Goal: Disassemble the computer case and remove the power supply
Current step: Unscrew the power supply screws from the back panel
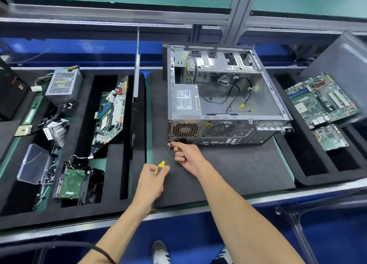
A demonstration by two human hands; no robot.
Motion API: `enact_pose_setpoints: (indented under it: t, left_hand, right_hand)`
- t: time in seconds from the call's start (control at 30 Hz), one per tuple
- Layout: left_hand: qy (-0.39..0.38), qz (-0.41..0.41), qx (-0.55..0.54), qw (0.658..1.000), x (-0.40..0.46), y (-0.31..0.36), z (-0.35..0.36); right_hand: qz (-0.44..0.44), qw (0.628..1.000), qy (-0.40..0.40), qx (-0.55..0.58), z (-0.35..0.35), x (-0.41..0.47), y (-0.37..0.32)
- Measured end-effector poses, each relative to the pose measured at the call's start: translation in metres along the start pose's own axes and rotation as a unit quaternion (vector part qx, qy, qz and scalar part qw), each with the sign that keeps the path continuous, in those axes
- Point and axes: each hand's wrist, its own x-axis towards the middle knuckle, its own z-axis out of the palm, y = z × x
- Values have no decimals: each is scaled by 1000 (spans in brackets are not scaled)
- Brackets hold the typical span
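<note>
Two gripping: left hand (151,181) on screwdriver (161,167), right hand (185,154) pinching its tip; labels unreadable

I can make out no text well enough to read. The power supply (186,101) in the computer case (228,89) in front of me carries a white label (183,103) with rows of fine print and a barcode sticker (197,102) beside it, but the print is too small to tell. The hard drive (69,182) in the tray to my left bears a small white sticker (69,192), also illegible. The motherboard (321,99) to my right shows only tiny markings I cannot read.
</note>
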Motion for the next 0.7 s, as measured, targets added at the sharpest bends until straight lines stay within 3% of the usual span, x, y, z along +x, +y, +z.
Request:
enact_pose_setpoints:
  t: [0.1,0.17,0.23,0.3,0.4,0.57,0.7]
  left_hand:
    - [49,65,87,993,-1,-3,2]
    - [-11,-15,-10,1000,3,1,3]
    - [-92,-125,-166,974,7,6,2]
    - [-128,-169,-252,944,6,9,2]
    - [-120,-142,-225,957,2,12,3]
    - [-43,-76,-183,979,-2,5,5]
    - [-57,-131,-210,967,2,3,2]
  right_hand:
    - [-4,1000,4,-2,1,-1,0]
    - [-7,1000,6,1,1,-1,1]
    - [-8,1000,8,-1,0,0,1]
    - [-8,1000,11,-5,0,2,2]
    - [-8,1000,14,-2,-1,4,4]
    - [-14,1000,20,-5,1,2,3]
    - [-14,1000,17,-7,1,1,2]
